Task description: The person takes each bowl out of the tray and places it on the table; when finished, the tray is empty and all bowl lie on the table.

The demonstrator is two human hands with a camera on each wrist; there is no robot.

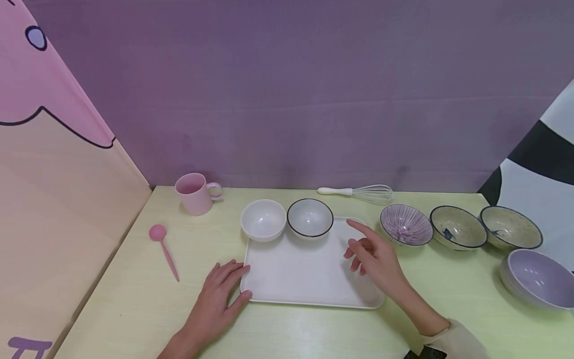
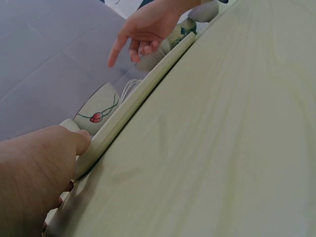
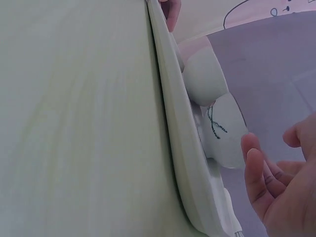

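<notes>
A white rectangular tray [image 1: 309, 279] lies on the table, with a plain white bowl [image 1: 263, 219] at its back left corner. Beside that bowl sits a dark-rimmed white bowl [image 1: 310, 218], whose outside shows a red flower in the left wrist view. My left hand [image 1: 219, 299] rests at the tray's left edge, its index fingertip and thumb touching the rim. Over the tray's right side hovers my right hand [image 1: 374, 259], holding nothing. Its index finger points toward the back and the other fingers bend loosely.
A purple-striped bowl [image 1: 406, 225], two speckled bowls [image 1: 458, 228] and a lavender bowl [image 1: 540, 279] stand on the right. A whisk [image 1: 354, 192] lies at the back. Left of the tray are a pink mug [image 1: 195, 197] and pink spoon [image 1: 166, 249]. A purple backdrop [image 1: 287, 99] rises behind.
</notes>
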